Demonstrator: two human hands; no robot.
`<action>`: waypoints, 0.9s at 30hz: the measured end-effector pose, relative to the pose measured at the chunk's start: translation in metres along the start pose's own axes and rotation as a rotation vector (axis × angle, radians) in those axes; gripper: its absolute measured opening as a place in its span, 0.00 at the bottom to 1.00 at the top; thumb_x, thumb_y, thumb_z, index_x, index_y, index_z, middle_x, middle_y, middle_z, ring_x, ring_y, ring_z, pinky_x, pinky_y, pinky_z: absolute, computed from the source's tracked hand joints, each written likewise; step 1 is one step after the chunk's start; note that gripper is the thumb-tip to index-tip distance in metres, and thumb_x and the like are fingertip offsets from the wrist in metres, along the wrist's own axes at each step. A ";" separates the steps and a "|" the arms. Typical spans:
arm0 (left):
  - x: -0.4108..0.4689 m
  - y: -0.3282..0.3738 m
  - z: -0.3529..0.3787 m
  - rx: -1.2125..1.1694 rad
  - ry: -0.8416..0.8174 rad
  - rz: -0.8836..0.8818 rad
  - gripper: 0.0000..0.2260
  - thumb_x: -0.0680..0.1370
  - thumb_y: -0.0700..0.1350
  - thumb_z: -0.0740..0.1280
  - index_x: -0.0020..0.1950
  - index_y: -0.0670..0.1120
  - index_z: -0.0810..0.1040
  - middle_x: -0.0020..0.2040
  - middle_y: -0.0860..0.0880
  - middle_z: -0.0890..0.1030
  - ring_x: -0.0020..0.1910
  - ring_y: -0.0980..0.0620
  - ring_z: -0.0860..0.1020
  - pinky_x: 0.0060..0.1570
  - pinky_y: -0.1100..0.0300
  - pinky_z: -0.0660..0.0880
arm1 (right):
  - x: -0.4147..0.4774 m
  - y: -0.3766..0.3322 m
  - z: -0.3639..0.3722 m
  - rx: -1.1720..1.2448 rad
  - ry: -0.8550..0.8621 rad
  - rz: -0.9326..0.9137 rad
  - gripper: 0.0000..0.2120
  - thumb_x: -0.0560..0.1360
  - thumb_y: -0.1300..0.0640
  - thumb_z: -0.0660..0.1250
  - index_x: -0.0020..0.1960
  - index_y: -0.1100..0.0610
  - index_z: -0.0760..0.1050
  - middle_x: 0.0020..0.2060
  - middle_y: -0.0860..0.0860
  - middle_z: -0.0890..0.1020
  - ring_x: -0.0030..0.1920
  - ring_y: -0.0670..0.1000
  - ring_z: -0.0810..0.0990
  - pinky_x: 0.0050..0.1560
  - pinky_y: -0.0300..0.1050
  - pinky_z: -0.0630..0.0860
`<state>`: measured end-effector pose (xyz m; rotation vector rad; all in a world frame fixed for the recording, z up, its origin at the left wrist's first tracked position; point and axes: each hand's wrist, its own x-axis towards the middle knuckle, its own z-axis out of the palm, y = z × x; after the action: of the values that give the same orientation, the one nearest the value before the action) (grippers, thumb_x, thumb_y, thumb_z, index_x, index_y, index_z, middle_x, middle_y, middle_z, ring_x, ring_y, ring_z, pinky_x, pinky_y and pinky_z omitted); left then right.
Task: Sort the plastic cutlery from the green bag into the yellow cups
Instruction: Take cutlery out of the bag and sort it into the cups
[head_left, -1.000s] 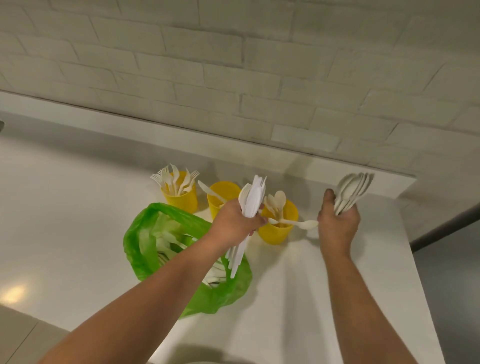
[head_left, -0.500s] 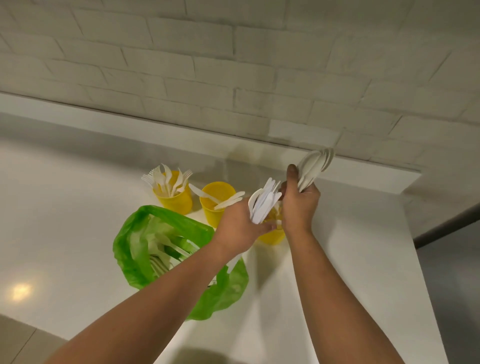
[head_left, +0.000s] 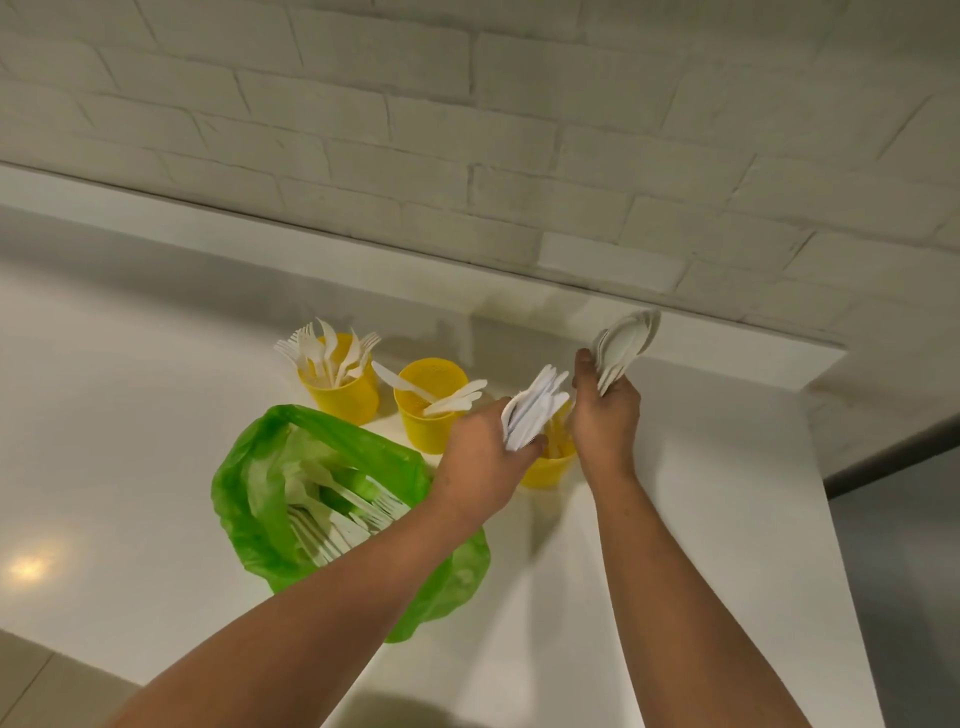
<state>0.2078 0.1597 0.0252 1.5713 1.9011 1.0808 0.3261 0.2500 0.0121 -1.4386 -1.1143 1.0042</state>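
Observation:
Three yellow cups stand in a row on the white counter. The left cup (head_left: 343, 397) holds forks, the middle cup (head_left: 428, 423) holds knives, and the right cup (head_left: 548, 467) is mostly hidden behind my hands. The green bag (head_left: 260, 493) lies open in front of them with white cutlery inside. My left hand (head_left: 485, 462) grips a bundle of white cutlery (head_left: 535, 405) just over the right cup. My right hand (head_left: 605, 415) holds a stack of white spoons (head_left: 623, 345), bowls up, right beside the left hand.
A white brick wall with a raised ledge (head_left: 675, 332) runs behind the cups. The counter's right edge (head_left: 826, 519) drops to a grey floor. A light glare (head_left: 28, 566) shows on the counter at left.
My right hand has swung left with the spoons from the counter's right side to beside my left hand over the right cup. The left hand has shifted slightly right.

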 end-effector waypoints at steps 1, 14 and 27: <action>0.000 0.000 0.000 0.005 0.018 -0.006 0.13 0.73 0.46 0.76 0.56 0.46 0.82 0.41 0.50 0.83 0.38 0.52 0.78 0.37 0.62 0.71 | -0.002 0.007 0.000 -0.004 -0.009 0.011 0.19 0.82 0.47 0.66 0.46 0.63 0.79 0.37 0.54 0.83 0.35 0.46 0.81 0.33 0.29 0.72; 0.001 -0.001 -0.005 -0.129 0.052 -0.069 0.13 0.72 0.47 0.79 0.54 0.48 0.81 0.42 0.51 0.83 0.39 0.54 0.79 0.40 0.60 0.75 | -0.021 0.034 -0.017 -0.107 -0.201 -0.095 0.18 0.64 0.45 0.74 0.53 0.43 0.75 0.51 0.52 0.82 0.49 0.50 0.84 0.51 0.53 0.83; 0.001 -0.006 -0.019 -0.162 0.049 -0.166 0.09 0.74 0.51 0.77 0.42 0.49 0.79 0.34 0.51 0.82 0.33 0.53 0.80 0.32 0.63 0.74 | -0.012 0.016 -0.018 -0.289 -0.243 -0.395 0.18 0.84 0.50 0.55 0.68 0.52 0.78 0.67 0.46 0.78 0.68 0.48 0.76 0.70 0.52 0.73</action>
<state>0.1902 0.1551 0.0320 1.2863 1.8866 1.1768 0.3428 0.2338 -0.0007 -1.2650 -1.7020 0.7682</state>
